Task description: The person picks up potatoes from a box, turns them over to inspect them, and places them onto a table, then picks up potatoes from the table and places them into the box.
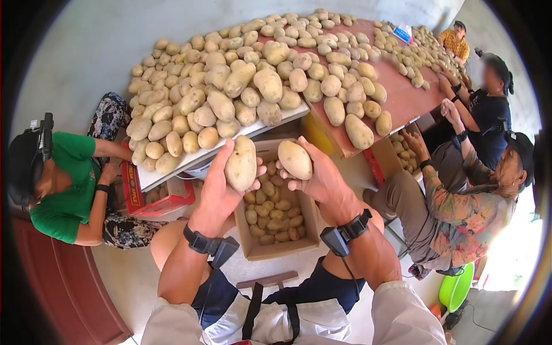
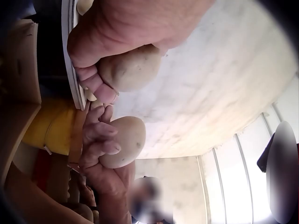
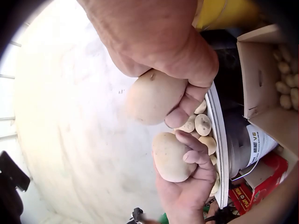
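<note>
In the head view the left hand [image 1: 217, 187] grips a large oblong potato [image 1: 241, 163], thumb and fingers round its sides. The right hand [image 1: 323, 175] holds a smaller oval potato [image 1: 295, 160] beside it, with a gap between the two. Both potatoes are held above a cardboard box [image 1: 244, 236] partly filled with smaller potatoes [image 1: 275, 210]. From the left wrist view, fingers curl under the left potato [image 2: 131, 69], and the right potato [image 2: 125, 142] rests in the other hand. The right wrist view shows the right potato [image 3: 156, 97] against the right hand's curled fingers.
A big potato heap [image 1: 195, 98] covers the white-edged table beyond the box. More potatoes lie on a reddish table [image 1: 402, 103]. People sit at left and right, with a red carton [image 1: 133, 190] at left and a green basin [image 1: 457, 287] at lower right.
</note>
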Demonstrator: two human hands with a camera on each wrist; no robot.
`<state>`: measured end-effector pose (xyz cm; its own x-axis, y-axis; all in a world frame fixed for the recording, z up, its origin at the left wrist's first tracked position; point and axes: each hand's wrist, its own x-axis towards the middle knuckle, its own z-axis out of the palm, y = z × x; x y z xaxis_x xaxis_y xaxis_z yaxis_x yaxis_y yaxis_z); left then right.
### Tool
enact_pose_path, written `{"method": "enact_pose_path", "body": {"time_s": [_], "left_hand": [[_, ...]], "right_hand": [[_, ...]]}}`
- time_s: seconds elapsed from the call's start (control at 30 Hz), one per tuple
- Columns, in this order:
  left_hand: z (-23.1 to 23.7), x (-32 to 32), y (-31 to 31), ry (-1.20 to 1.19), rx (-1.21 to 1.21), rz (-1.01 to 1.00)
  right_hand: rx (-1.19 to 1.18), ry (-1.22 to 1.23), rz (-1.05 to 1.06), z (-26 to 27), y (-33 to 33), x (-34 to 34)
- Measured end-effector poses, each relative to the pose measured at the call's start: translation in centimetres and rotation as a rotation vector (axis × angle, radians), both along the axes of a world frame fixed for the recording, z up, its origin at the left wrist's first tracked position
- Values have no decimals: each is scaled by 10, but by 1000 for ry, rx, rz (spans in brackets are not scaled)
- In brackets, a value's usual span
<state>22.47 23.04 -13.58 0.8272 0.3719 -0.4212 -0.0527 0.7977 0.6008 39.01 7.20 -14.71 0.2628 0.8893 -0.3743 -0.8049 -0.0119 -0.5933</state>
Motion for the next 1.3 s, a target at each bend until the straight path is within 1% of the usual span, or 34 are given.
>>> {"method": "enact_pose_path", "body": {"time_s": [0.1, 0.23, 0.3, 0.33, 0.4, 0.47, 0.53, 0.6, 0.63, 0.7, 0.77, 0.83, 0.87, 0.9, 0.97, 1.03, 1.1, 1.17, 1.2, 1.23, 1.27, 1.3], "left_hand": [[-2, 3, -3, 14, -30, 63], [3, 7, -3, 11, -30, 96], [6, 7, -3, -40, -5, 88], [5, 7, -1, -88, 34, 78], [7, 7, 4, -179, 26, 41], [26, 7, 4, -113, 44, 112], [28, 2, 4, -85, 47, 140], [38, 2, 9, -219, 18, 131], [41, 3, 11, -247, 39, 132], [39, 1, 15, -293, -46, 125], [44, 2, 19, -342, -35, 114], [55, 4, 18, -329, -97, 269], [57, 6, 18, -349, -147, 316], [61, 7, 18, -391, -123, 303], [67, 12, 19, -368, -176, 395], [70, 19, 20, -401, -182, 399], [70, 25, 18, -407, -204, 421], [66, 30, 18, -409, -139, 433], [62, 32, 21, -458, -143, 377], [60, 36, 23, -449, -157, 389], [63, 39, 20, -398, -180, 413], [62, 40, 17, -349, -203, 436]], "right_hand": [[-44, -66, 6, -1, 1, -3], [-121, -93, 3, -1, 6, -9], [-111, -132, 13, -5, 8, -11], [-76, -127, 13, -8, 7, -10], [-2, -124, 16, -10, 8, -10], [-15, -111, -27, -6, 10, -7], [-13, -81, -41, -13, 7, -9], [15, -44, -61, -7, 12, -2], [14, -10, -72, -1, 14, -4], [21, -9, -89, 2, 19, -5], [75, -10, -96, 2, 24, -6], [77, 38, -153, 5, 28, -10], [121, 60, -154, 10, 29, -12], [140, 56, -165, 13, 30, -15], [153, 26, -176, 10, 33, -16], [139, 17, -198, 5, 34, -18], [128, -26, -230, 14, 32, -22], [91, -48, -283, 8, 33, -23], [80, -46, -272, 3, 34, -19], [77, -51, -220, -3, 33, -13], [65, -47, -172, -12, 27, -12], [38, -36, -168, -21, 19, -15]]}}
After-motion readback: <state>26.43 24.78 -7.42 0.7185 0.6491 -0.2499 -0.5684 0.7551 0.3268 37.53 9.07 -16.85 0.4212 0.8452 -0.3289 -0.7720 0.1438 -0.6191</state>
